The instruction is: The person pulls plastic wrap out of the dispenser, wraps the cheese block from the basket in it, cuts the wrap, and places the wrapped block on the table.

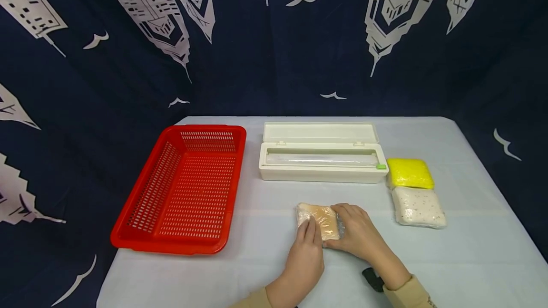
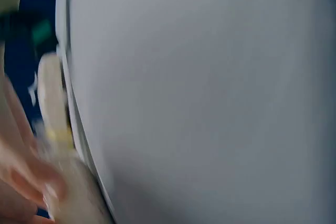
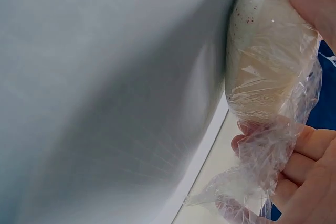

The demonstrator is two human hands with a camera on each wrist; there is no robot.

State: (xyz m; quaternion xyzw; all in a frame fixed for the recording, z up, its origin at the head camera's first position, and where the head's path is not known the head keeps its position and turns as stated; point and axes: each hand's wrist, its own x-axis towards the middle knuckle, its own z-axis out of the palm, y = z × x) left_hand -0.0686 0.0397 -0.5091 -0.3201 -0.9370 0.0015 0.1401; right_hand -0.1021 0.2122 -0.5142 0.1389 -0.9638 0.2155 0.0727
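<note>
A beige, flat block wrapped in clear cling film (image 1: 324, 218) sits at the front middle of the table, between both hands. In the right wrist view, the block (image 3: 262, 72) has a pale lower side with red specks. My left hand (image 1: 305, 255) lays straight fingers over its near left part; its thumb is hidden in the head view. At the block's right end, my right hand (image 1: 361, 234) has curled fingers and thumb about the loose film. That bunched cling film (image 3: 268, 150) hangs crumpled among the right fingers. The left wrist view is blurred.
Behind the block stands a white cling film dispenser (image 1: 321, 175), lid raised, roll inside. A red perforated basket (image 1: 233, 184) is at the left. On the right lie a yellow wrapped block (image 1: 410, 173) and a white speckled wrapped block (image 1: 418, 207), touching. A dark printed curtain (image 1: 278, 61) hangs behind.
</note>
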